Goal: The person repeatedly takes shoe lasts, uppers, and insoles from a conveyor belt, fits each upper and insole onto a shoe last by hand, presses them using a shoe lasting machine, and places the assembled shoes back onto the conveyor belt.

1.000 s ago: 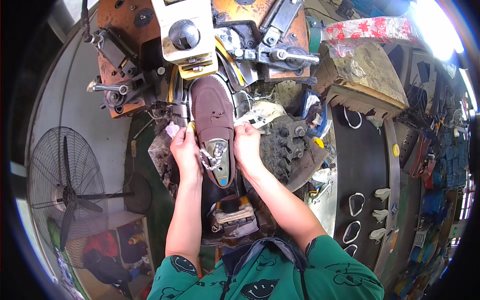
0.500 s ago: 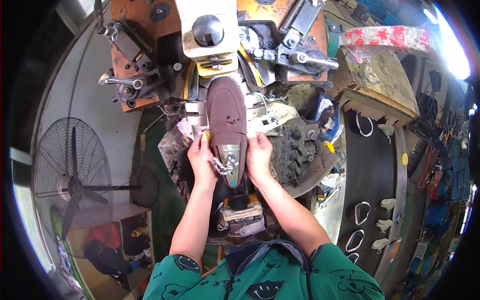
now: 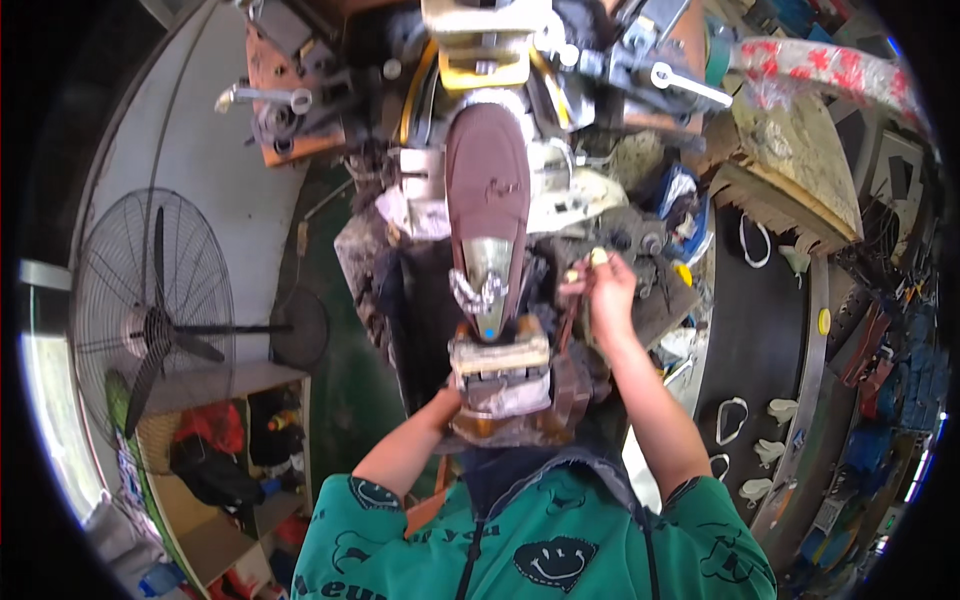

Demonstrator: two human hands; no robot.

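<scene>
Brown shoe upper [image 3: 487,165] sits in the middle of the machine, vamp facing up, toe pointing away from me and just short of the yellow-edged clamp head [image 3: 485,72]. Metal last [image 3: 488,256] shows through the open heel end, with a twisted grey-and-white cord [image 3: 478,292] on it and a blue dot [image 3: 489,333] near its tip. That tip is right by the worn padded block [image 3: 500,355]; can't tell if they touch. My right hand [image 3: 608,295] is off the shoe, to its right, half curled, pale yellow covers on the fingertips [image 3: 598,257], a gap between thumb and forefinger, nothing visible in it. Left hand is hidden behind the block, so I can't tell its state; only the left forearm [image 3: 415,435] shows. Yellow-striped side arms [image 3: 420,92] flank the clamp head, orange plates [image 3: 285,130] outboard. To the right: rough wooden box [image 3: 790,165], then a long black surface [image 3: 745,330] with white-edged loops [image 3: 732,421] and pale foot-shaped pieces [image 3: 768,452]. Wire-cage fan [image 3: 155,325] to the left, cubby shelf [image 3: 205,535] below it.
</scene>
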